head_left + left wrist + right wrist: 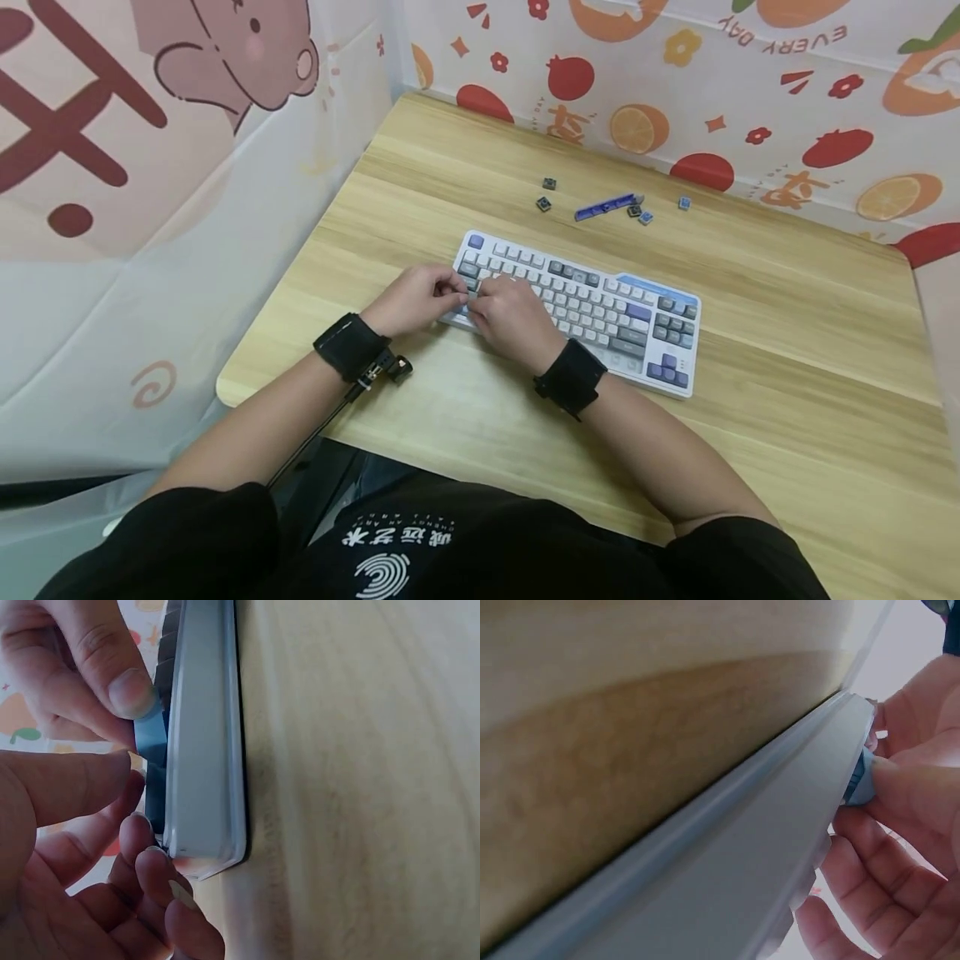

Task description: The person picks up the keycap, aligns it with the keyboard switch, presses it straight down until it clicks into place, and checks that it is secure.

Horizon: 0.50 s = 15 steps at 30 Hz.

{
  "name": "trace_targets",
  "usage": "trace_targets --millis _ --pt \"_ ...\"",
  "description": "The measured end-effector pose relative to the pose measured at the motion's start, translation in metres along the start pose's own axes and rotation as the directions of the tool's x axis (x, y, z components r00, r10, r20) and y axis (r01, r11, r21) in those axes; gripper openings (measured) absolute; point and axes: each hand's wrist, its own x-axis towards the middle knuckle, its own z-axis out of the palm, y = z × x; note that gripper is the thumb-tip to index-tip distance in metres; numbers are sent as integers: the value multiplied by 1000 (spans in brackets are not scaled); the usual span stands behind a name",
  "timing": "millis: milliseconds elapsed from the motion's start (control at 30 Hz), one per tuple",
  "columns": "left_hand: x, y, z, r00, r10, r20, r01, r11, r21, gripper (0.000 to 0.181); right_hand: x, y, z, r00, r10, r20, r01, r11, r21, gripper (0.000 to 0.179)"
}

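Note:
A white-framed keyboard (592, 312) with grey, white and blue-purple keycaps lies on the wooden table. Both hands meet at its near left corner. My right hand (517, 321) pinches a light blue keycap (151, 736) between thumb and finger, at the keyboard's edge. The same keycap (861, 780) appears tilted in the right wrist view. My left hand (416, 298) is beside that corner, its fingers loosely bent and the fingertips next to a dark keycap (155, 799). No object shows between its thumb and fingers. What lies under the keycap is hidden.
Behind the keyboard lies a slim blue-purple tool (606, 207), with several small key switches around it, one dark switch (543, 204) to its left and a blue one (684, 203) to its right. Patterned cloth (480, 50) stands along the table's far and left sides.

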Motion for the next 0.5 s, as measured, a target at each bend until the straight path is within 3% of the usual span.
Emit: trace_targets --millis 333,500 --pt "2 -4 -2 1000 11 18 -11 1000 -11 5 2 -6 2 993 -113 -21 109 986 -126 21" --pt "2 -3 -1 999 28 28 -28 1000 -7 6 0 -4 1 991 -133 -21 129 980 -153 21"
